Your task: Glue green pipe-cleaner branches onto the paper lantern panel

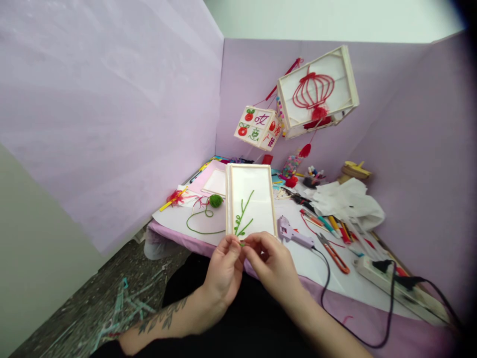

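Note:
My left hand (224, 271) and my right hand (274, 263) meet at the table's front edge, fingertips pinched close together. Between them shows a small bit of green yarn (242, 244). Just beyond my fingers stands a wood-edged white panel (257, 181), with green yarn stems (244, 211) and small loops laid on its face. To its left lies a ball of green yarn (215, 201); a loose strand (194, 229) curls from it toward the panel and passes out of sight. My fingers partly hide the panel's lower edge.
Right of the panel lie a lilac glue gun (294, 233), orange-handled scissors (335, 253), markers (333, 223) and a power strip (402, 288). A black cord (328, 278) loops over the front edge. Decorated lanterns (316, 92) hang above. Crumpled white material (346, 201) lies at right.

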`<state>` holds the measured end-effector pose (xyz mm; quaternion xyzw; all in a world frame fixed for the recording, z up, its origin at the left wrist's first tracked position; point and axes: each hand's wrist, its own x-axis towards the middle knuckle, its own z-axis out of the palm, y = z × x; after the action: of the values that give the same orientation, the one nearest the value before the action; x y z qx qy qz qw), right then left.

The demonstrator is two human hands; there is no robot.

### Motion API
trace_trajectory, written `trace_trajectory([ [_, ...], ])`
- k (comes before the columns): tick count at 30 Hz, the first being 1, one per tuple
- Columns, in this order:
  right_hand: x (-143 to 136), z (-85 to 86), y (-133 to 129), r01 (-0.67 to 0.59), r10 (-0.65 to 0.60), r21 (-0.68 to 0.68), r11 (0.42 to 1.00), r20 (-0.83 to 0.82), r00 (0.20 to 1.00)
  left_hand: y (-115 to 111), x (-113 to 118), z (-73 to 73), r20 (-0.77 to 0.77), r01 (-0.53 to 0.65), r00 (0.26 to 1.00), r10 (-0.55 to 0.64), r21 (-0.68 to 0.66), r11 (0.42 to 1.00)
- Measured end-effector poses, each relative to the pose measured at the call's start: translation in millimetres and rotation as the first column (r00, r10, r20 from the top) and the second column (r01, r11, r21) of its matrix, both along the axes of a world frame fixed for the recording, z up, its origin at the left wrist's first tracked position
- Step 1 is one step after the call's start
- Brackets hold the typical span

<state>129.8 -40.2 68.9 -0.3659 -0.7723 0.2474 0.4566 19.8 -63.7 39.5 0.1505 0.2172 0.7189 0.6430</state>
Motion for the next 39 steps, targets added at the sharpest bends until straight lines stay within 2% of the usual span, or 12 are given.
trace_trajectory([
  [2, 0.2, -3.5, 1.0, -0.004, -0.006, 0.228, 0.974, 0.04, 0.999, -0.3, -0.5, 0.7, -0.006, -0.011, 1.0, 0.011, -0.005, 1.0],
  [4, 2.6, -7.4, 3.7, -0.045, -0.005, 0.452, 0.891, 0.108, 0.994, 0.0, -0.7, 0.7, -0.003, -0.018, 1.0, 0.018, -0.01, 1.0],
  [7, 7.0, -13.8, 10.7, -0.089, -0.019, 0.631, 0.771, 0.162, 0.987, 1.1, -0.2, -0.2, 0.017, -0.024, 1.0, 0.025, -0.02, 1.0],
  [11, 9.0, -20.6, 20.5, -0.105, -0.012, 0.706, 0.701, 0.158, 0.987, 1.2, 0.5, 0.3, 0.044, -0.039, 0.998, 0.04, -0.034, 0.999],
  [21, 7.4, -22.0, 25.6, -0.097, -0.027, 0.766, 0.636, 0.148, 0.989, 1.4, 0.9, 1.7, 0.053, -0.049, 0.997, 0.051, -0.041, 0.998],
  [23, 7.5, -21.8, 26.2, -0.109, -0.016, 0.763, 0.638, 0.155, 0.988, 1.4, 1.0, 1.3, 0.044, -0.05, 0.998, 0.051, -0.039, 0.998],
  [33, 6.4, -26.1, 26.8, -0.107, -0.011, 0.679, 0.726, 0.168, 0.986, 0.9, 0.6, 4.7, 0.024, -0.04, 0.999, 0.042, -0.055, 0.998],
  [36, 2.5, -23.0, 23.8, -0.081, 0.003, 0.631, 0.772, 0.124, 0.992, -0.3, 0.7, 5.3, 0.023, -0.043, 0.999, 0.045, -0.067, 0.997],
  [39, -1.4, -18.7, 20.6, -0.066, 0.038, 0.527, 0.847, 0.064, 0.997, -0.4, 0.4, 5.0, 0.034, -0.05, 0.998, 0.053, -0.076, 0.996],
])
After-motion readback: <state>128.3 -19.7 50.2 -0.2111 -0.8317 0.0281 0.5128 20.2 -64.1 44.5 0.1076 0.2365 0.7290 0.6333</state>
